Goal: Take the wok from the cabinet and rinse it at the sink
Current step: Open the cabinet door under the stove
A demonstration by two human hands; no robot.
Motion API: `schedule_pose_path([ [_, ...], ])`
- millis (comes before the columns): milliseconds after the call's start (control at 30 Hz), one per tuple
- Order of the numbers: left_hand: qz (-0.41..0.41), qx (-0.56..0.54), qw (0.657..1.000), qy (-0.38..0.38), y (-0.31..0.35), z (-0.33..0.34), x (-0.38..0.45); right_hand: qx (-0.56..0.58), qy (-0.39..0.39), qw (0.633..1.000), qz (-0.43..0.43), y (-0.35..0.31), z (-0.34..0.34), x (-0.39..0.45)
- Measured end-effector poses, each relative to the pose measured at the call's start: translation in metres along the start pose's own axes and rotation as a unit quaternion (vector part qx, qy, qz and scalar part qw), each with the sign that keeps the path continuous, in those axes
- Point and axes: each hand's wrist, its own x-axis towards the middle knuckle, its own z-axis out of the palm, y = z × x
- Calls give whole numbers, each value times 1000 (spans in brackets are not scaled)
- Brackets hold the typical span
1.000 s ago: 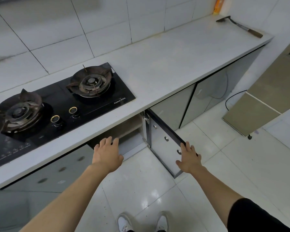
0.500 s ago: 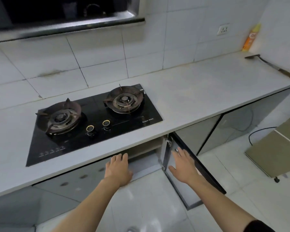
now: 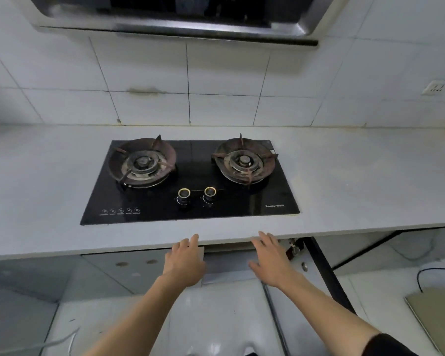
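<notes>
The cabinet opening (image 3: 229, 263) under the white counter stands open, its door (image 3: 319, 273) swung out to the right. My left hand (image 3: 184, 260) reaches toward the left side of the opening, fingers apart and holding nothing. At the right side of the opening, just left of the door's hinge, my right hand (image 3: 270, 258) is stretched out with spread fingers and is empty. The inside of the cabinet is hidden under the counter edge. No wok and no sink are in view.
A black two-burner gas hob (image 3: 190, 181) is set into the counter (image 3: 370, 181) right above the opening. A range hood (image 3: 177, 19) hangs overhead. A black cable (image 3: 421, 276) and a tan board (image 3: 437, 317) lie on the floor at the right.
The view has swung left and up to face the hob squarely. Both hands have moved up toward the cabinet opening; the right hand has left the door's edge.
</notes>
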Motion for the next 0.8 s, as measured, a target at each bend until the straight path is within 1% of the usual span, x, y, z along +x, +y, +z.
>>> schedule_pose_path([
  [133,-62,-70,996,-5,-13,13,17,15,-15,998,-51,-5,6,36],
  [233,-127,-155,980,-8,-19,29,26,37,-22,995,-88,-3,11,60],
  [267,-155,-201,967,-9,-18,34,27,41,-23,994,-101,-1,12,67],
  [333,-198,-312,929,1,-14,41,30,46,-27,990,-132,1,14,80],
  [433,-225,-472,851,52,-5,47,39,33,-25,983,-177,5,20,102],
  [467,-240,-530,811,62,-3,47,41,29,-19,982,-184,5,20,103],
  [500,-264,-595,756,68,-2,47,45,25,-17,981,-190,6,22,106],
  [600,-325,-761,558,62,-1,53,57,17,-18,981,-194,10,29,107],
  [667,-328,-831,445,62,-2,59,63,16,-23,982,-188,10,32,106],
  [733,-311,-878,358,70,-3,63,68,15,-29,982,-184,10,36,106],
  [800,-297,-905,293,83,-4,64,74,19,-35,983,-179,9,37,106],
])
